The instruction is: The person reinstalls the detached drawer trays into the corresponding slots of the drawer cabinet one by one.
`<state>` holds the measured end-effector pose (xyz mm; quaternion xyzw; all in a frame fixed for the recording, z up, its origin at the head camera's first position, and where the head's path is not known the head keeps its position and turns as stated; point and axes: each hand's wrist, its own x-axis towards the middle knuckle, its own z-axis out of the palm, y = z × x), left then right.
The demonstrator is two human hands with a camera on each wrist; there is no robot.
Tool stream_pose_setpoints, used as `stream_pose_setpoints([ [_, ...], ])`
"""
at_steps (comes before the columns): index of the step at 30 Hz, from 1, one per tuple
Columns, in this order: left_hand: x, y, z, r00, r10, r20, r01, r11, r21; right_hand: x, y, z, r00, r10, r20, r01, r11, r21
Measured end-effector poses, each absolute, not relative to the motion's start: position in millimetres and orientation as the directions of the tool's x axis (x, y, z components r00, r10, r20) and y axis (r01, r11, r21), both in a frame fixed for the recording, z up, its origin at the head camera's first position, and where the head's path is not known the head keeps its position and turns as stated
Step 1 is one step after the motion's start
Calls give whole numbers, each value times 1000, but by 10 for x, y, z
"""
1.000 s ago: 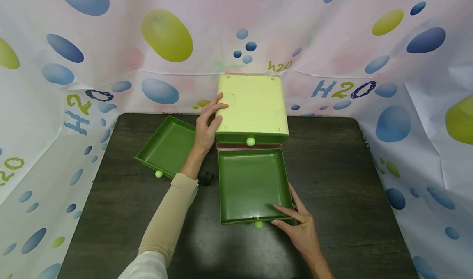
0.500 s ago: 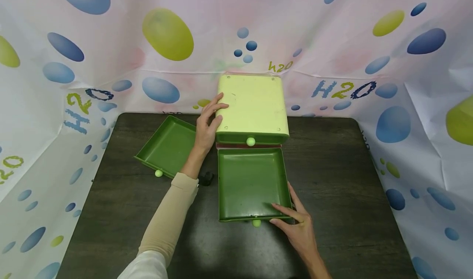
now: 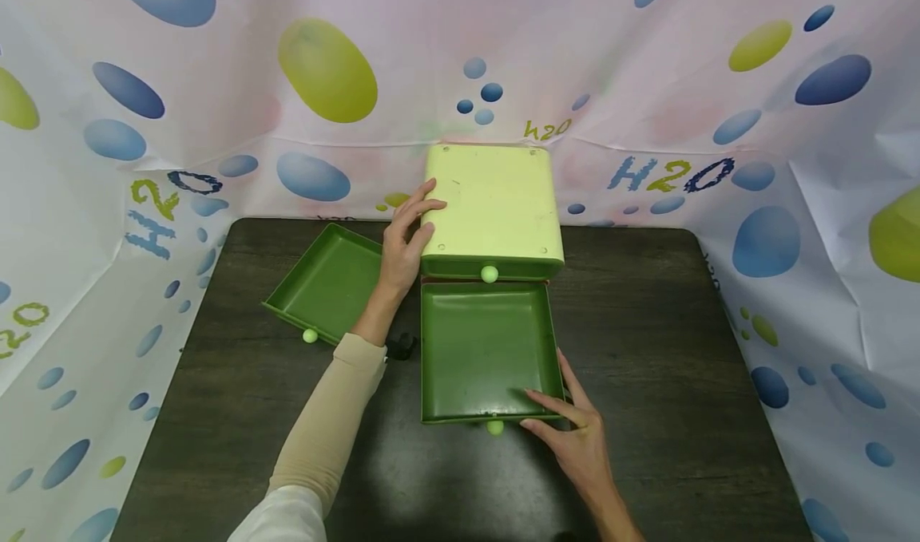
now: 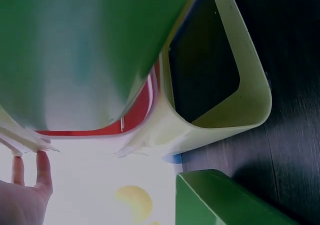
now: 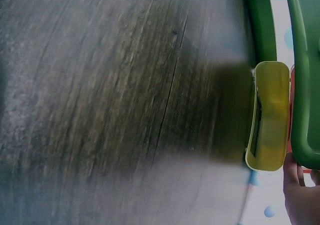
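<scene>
A stacked drawer unit stands at the back of the table, its pale yellow top section [image 3: 496,203] fitted with a green front and round knob. Below it, the left wrist view shows a red-lined middle section [image 4: 135,117] and a hollow cream bottom section [image 4: 225,95]. My left hand [image 3: 402,251] rests on the left edge of the top section, fingertips on its upper face. With thumb and fingers, my right hand [image 3: 578,438] grips the front right corner of a green drawer [image 3: 489,350], held level above the table, its back edge at the middle section.
Another green drawer [image 3: 338,282] lies turned on the table to the left, partly behind the left forearm. The dark wood table [image 3: 647,366] extends to the right and front. A patterned sheet [image 3: 611,71] hangs close behind the unit.
My right hand has moved the green drawer slightly away from me and a little left, closer to the middle section, whose pink rim is now mostly covered. The left hand has stayed in place.
</scene>
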<state>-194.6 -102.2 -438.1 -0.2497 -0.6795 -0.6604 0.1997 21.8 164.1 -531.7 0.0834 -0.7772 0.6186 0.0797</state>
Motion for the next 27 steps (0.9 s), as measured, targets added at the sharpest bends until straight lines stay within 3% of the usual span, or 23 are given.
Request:
stream_pose_setpoints([
  [12, -1954, -1034, -4383, -807, 83, 585, 587, -5, 810, 171, 1616, -5250, -985, -13, 171, -169, 242, -955],
  [20, -1963, -1034, -4397, -806, 80, 587, 587, -18, 809, 177, 1519, -4950, -971, -1, 240, -231, 266, -936],
  [27, -1958, -1028, -4391, -810, 77, 581, 582, -17, 813, 180, 1524, -4921, -968, -14, 250, -244, 279, -929],
])
